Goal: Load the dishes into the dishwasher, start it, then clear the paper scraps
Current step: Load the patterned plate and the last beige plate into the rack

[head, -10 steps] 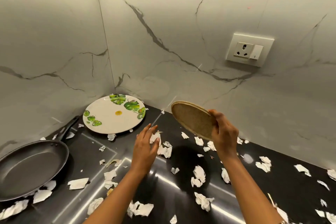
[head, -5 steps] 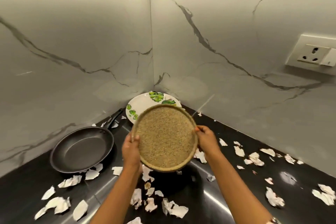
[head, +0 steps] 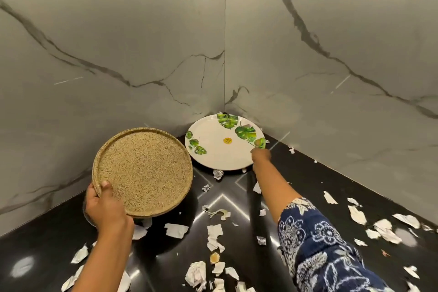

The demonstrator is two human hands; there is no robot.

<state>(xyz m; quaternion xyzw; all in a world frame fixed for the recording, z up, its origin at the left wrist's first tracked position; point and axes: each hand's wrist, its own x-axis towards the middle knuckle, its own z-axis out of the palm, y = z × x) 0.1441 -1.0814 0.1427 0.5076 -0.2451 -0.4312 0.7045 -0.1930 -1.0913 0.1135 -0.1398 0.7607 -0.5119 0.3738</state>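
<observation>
Left hand (head: 104, 206): the speckled plate (head: 144, 170) is pinched at its near rim, thumb on top, and held tilted above the surface (head: 308, 173). Right hand (head: 260, 155): blurred against the near right edge of the leaf-print plate (head: 222, 149), which lies flat. Whether it grips cannot be told. Both plates are judged stiff, fairly light and breakable, best taken by the rim. Paper scraps (head: 214, 237) are scattered beneath both arms.

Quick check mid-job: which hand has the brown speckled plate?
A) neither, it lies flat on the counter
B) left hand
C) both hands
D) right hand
B: the left hand alone grips the brown speckled plate by its near rim; the right hand is out at the rim of the white leaf plate in the corner.
</observation>
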